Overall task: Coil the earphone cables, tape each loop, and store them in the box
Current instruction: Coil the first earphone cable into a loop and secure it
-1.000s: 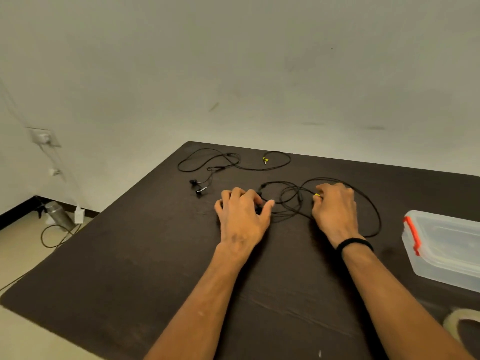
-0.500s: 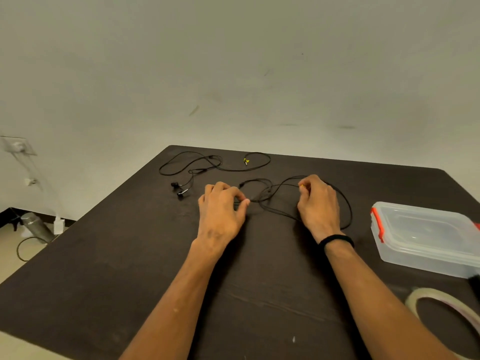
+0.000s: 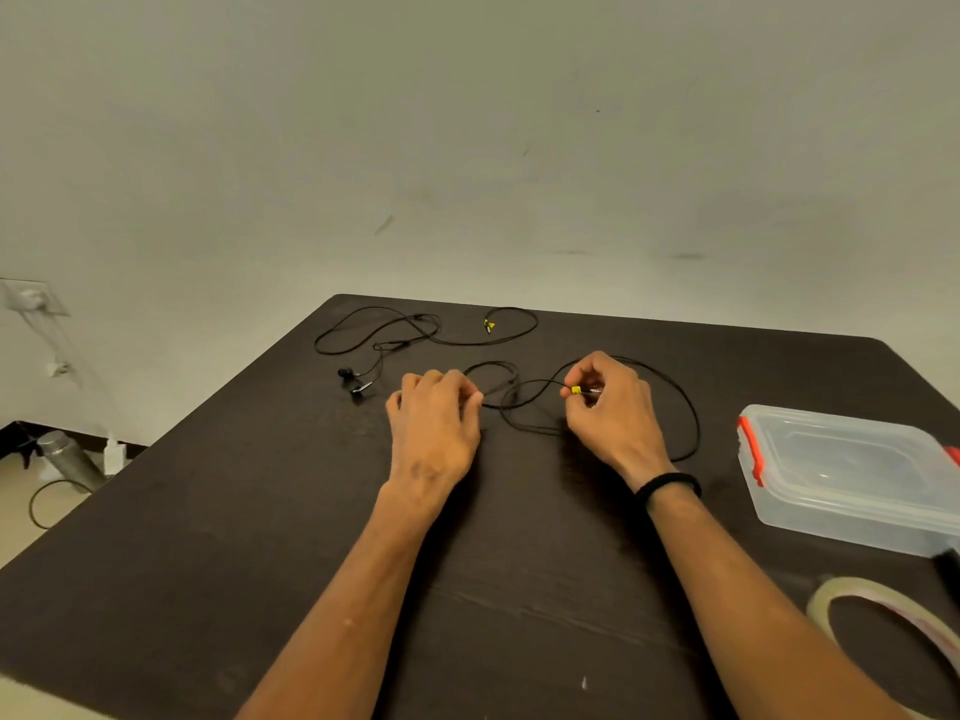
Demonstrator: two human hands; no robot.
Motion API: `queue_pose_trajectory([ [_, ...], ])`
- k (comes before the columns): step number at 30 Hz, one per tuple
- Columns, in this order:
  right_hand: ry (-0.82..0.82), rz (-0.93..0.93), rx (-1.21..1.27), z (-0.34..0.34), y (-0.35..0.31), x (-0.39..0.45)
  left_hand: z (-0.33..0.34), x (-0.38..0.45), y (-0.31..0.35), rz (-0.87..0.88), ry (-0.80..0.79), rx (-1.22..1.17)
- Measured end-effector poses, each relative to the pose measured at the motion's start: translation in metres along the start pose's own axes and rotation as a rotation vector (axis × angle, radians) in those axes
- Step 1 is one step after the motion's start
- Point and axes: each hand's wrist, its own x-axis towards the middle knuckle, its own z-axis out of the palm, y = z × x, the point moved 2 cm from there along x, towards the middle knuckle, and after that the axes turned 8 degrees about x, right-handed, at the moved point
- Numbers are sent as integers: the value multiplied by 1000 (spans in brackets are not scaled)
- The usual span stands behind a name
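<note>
Right hand point(image 3: 610, 413) pinching the yellow-banded plug point(image 3: 583, 390) of the near earphone cable point(image 3: 680, 402) between thumb and fingertips, other fingers curled in; left hand point(image 3: 436, 423) lying knuckles-up on the same cable's other stretch, fingers bunched together at the wire, though whether actually gripping it or only pressing it down cannot be told from above. Judging the step: finding both ends before coiling. Doing it well probably means keeping the plug end fixed in the right hand, drawing the slack through the left to shake out the crossings near the middle, then laying even loops of one size, not winding tight round the plug joint, where thin wire kinks. Near cable sprawling in loose overlapping loops on the dark table point(image 3: 260, 537), between and around both hands. Second earphone cable point(image 3: 431, 332) lying uncoiled farther back, its buds point(image 3: 353, 380) just left of the left hand. Clear box point(image 3: 841, 475) sitting lidded at the right, tape roll point(image 3: 893, 615) near the front right corner, both untouched.
</note>
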Motion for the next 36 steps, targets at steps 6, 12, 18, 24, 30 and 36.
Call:
queue_pose_trajectory([
  [6, -82, -5, -161, 4, -1, -3, -19, 2, -19, -320, 157, 153],
  [12, -225, -152, -331, 11, 3, -15, 1, 6, -5, 121, 87, -26],
  [18, -129, -203, -467, -7, 2, -50, 30, 0, 13, 301, -175, -19],
  [24, -81, -49, -558, -30, -1, -72, -17, -72, 41, 178, -166, 187],
  [30, -33, -77, -206, -36, -9, -90, -64, -172, 78, 247, -158, 51],
  [36, -15, 167, 576, -43, -26, -90, -78, -140, 83, 70, 56, -356],
])
